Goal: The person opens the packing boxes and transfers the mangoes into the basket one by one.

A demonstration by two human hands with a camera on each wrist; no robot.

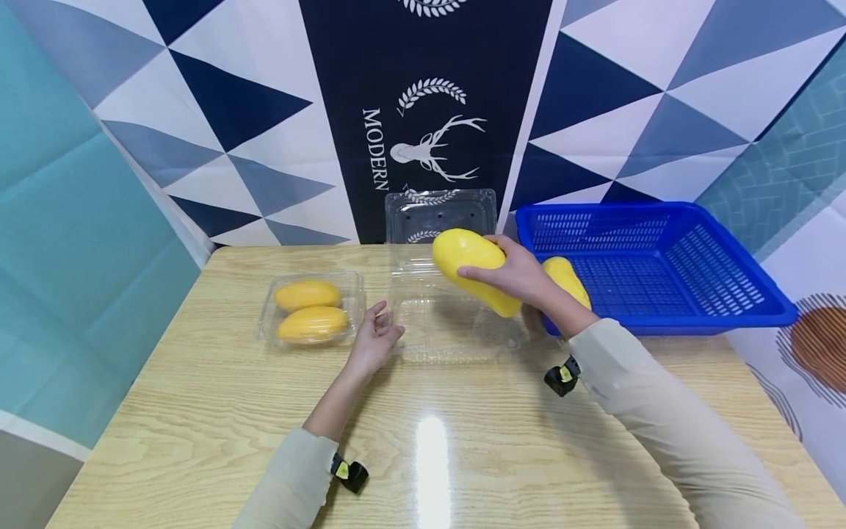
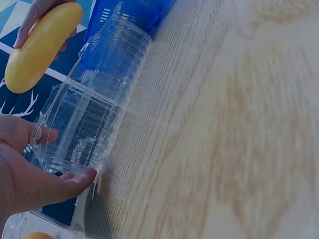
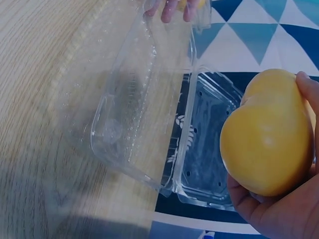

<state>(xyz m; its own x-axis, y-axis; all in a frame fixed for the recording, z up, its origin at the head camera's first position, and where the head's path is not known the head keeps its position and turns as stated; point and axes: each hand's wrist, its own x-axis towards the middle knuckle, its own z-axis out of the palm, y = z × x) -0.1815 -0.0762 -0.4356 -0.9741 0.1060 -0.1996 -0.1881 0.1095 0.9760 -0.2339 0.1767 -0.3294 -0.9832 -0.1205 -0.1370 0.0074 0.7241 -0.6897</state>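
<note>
1. Right hand [image 1: 522, 273] wraps a yellow fruit [image 1: 468, 258], thumb on the near side, fingers going round behind. A thick smooth body like that probably needs the wide grasp.
2. That fruit is in the air over the open clear container [image 1: 456, 351], tilted, touching neither base nor lid.
3. Left hand [image 1: 374, 339] is at the container's left end, thumb and fingers parted and relaxed. Looks like light contact, maybe to steady thin plastic; can't tell how firm. Hands are apart.
4. Container sits near the middle of the table's [image 1: 198, 448] far edge. Its lid [image 1: 463, 208] stands raised at the back by the wall cloth [image 1: 581, 73], which likely props it and leaves the base uncovered.
5. Blue basket [image 1: 661, 322] is at the far right corner, within right-arm reach. Another yellow fruit [image 1: 562, 273] lies at its left end, partly behind the forearm.
6. Second clear box [image 1: 358, 286], left of the container toward the far left corner, carries two yellow fruits [image 1: 312, 323] side by side. Looks closed, probably parked there to free the middle.
</note>
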